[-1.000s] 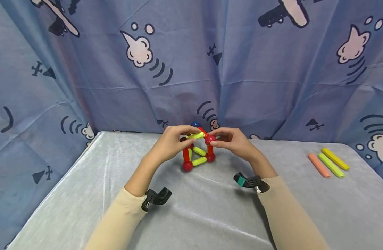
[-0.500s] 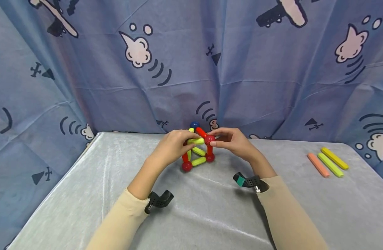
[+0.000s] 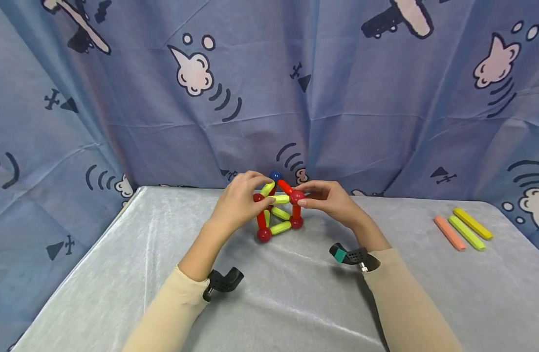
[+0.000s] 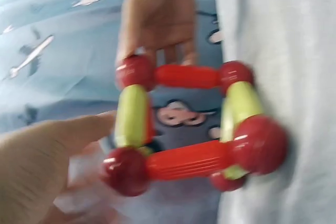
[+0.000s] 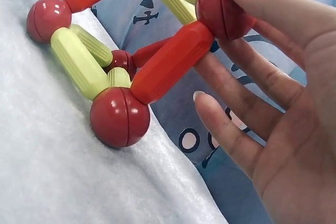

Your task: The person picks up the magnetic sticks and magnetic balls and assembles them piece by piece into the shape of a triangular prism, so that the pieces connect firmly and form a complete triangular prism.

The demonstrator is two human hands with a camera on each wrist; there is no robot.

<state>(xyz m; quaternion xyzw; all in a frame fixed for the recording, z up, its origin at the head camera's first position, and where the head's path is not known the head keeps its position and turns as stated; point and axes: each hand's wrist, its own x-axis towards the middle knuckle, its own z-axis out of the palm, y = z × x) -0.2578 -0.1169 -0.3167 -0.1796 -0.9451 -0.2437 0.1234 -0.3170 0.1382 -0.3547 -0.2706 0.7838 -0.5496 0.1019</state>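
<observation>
A toy frame of building rods and red balls stands on the table, with red uprights and lime crossbars. In the head view my right hand (image 3: 324, 195) pinches the upper right red ball (image 3: 297, 197) between thumb and forefinger. My left hand (image 3: 238, 200) reaches over the upper left red ball (image 3: 258, 197), thumb and forefinger spread. In the left wrist view its thumb (image 4: 84, 129) lies right at the lime top rod (image 4: 132, 115), and its other fingers are blurred. A blue ball (image 3: 275, 176) tops the back of the frame, joined by a sloping red rod (image 3: 285, 187).
Three loose rods lie on the table's right side: orange (image 3: 449, 233), lime (image 3: 466, 233) and yellow (image 3: 473, 223). A grey cloth (image 3: 287, 303) covers the table. Behind it hangs a blue patterned curtain (image 3: 260, 107). Each wrist wears a black camera mount.
The front lime top rod, earlier tilted in my left fingers, now lies level between the upper balls. My left fingers have spread and risen slightly. The right hand stays on its ball.
</observation>
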